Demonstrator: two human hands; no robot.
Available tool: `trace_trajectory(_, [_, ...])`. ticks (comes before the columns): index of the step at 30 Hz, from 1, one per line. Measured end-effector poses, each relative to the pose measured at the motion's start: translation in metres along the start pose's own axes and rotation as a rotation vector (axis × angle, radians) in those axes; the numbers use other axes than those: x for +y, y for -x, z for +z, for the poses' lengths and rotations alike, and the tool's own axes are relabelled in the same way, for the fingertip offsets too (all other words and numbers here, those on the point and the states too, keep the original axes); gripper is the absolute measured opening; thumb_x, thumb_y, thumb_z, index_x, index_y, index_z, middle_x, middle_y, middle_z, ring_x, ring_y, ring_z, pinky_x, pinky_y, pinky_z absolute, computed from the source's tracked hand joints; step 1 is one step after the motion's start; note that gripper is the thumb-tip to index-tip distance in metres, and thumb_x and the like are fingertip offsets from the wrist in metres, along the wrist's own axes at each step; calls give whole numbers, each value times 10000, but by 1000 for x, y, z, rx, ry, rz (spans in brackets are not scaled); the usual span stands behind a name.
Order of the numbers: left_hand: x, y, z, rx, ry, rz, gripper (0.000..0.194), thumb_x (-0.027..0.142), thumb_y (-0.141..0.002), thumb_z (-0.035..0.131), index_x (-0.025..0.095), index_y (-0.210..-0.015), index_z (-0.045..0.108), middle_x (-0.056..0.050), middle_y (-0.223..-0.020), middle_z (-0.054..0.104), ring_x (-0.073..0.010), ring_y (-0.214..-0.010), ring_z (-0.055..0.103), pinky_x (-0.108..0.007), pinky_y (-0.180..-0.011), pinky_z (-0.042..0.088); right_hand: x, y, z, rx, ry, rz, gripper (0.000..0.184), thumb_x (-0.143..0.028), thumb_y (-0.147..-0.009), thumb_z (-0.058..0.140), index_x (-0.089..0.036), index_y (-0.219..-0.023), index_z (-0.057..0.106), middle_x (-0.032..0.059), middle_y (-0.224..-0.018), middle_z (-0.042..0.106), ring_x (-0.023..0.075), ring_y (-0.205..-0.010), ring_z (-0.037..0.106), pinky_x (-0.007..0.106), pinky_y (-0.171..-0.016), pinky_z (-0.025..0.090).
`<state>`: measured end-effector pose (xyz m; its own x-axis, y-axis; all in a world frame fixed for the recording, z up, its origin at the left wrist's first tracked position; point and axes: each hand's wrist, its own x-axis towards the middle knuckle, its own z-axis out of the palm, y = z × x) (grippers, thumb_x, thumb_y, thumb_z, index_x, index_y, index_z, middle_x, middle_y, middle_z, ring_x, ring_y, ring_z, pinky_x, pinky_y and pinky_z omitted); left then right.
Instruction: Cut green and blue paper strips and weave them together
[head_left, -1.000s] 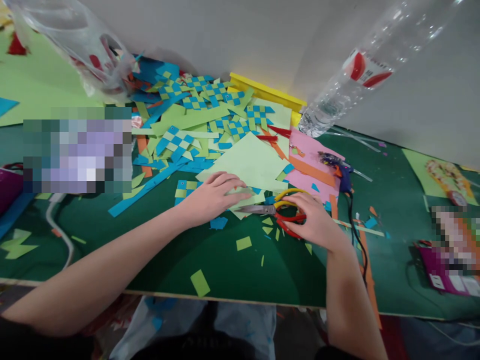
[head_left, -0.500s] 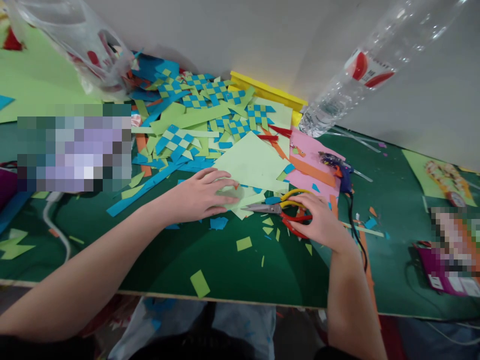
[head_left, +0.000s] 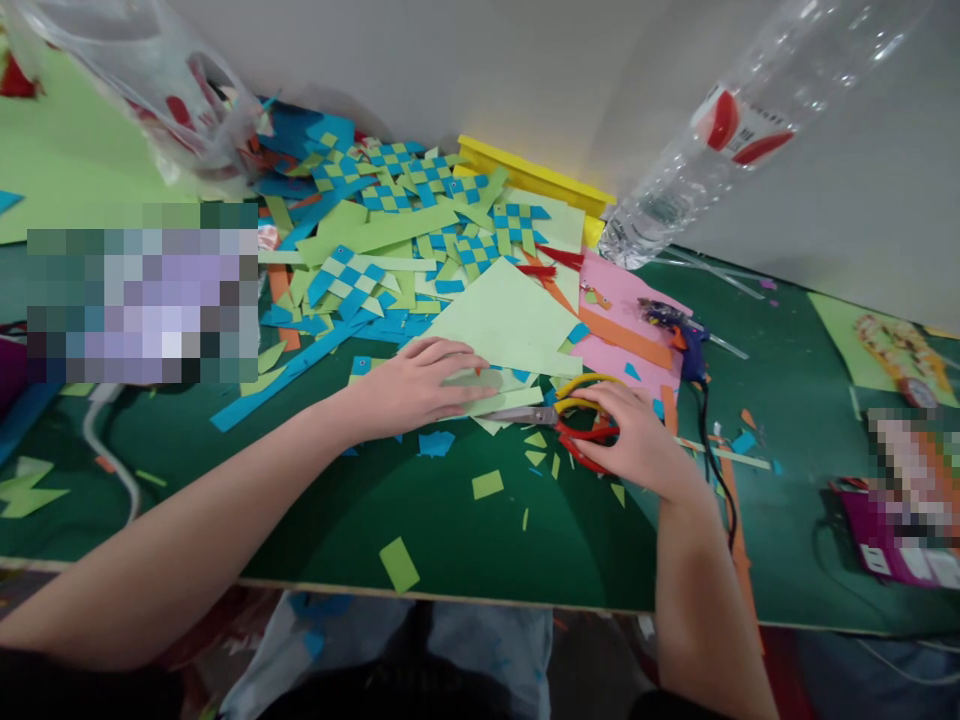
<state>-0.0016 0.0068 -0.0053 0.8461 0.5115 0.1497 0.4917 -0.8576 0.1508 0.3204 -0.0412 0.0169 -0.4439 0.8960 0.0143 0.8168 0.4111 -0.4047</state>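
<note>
My left hand (head_left: 420, 388) lies palm down with its fingers stretched over scraps of pale green paper. Under its palm a blue-and-green woven paper piece (head_left: 361, 368) partly shows. In my right hand (head_left: 641, 435) are scissors (head_left: 551, 413) with yellow and red handles, their blades pointing left toward my left fingertips. A pale green strip (head_left: 517, 401) lies along the blades, by my left fingers. Just beyond both hands rests a larger pale green sheet (head_left: 502, 315). What the blade tips touch is hard to make out.
Several checkered paper fish (head_left: 349, 283) and strips pile up behind. At the back stand a clear plastic bottle (head_left: 675, 195) and a yellow tray (head_left: 536, 175). A glue gun (head_left: 691, 355) with a black cord lies right, beside pink paper (head_left: 619, 290). Small offcuts (head_left: 487, 485) dot the green table.
My left hand shifted left, then came back right over the scraps. The scissors slid slightly right and then a little back left, staying in my right hand. A pale strip now shows along the blades.
</note>
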Motion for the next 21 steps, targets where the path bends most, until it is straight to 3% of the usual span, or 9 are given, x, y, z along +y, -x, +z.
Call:
trace_trajectory(9, [-2,1,3,-21,11,51,360,202,-988,431,320,-1293,581,-42,-1443,478,-230,-1385,331,-433,-1139,237,-1,-6,1,-15,20,-14,432,-338,-784,704,-250,-1185,567,81,-1214,647,310,-1228,521,548,-1042,362])
trace_trajectory(21, [-3,2,3,-25,16,34,376,202,-977,458,367,-1297,569,-26,-1451,462,-227,-1388,327,-436,-1142,233,-7,-6,0,-29,7,-6,412,-339,-797,672,-246,-1189,583,92,-1211,645,317,-1218,530,543,-1028,397])
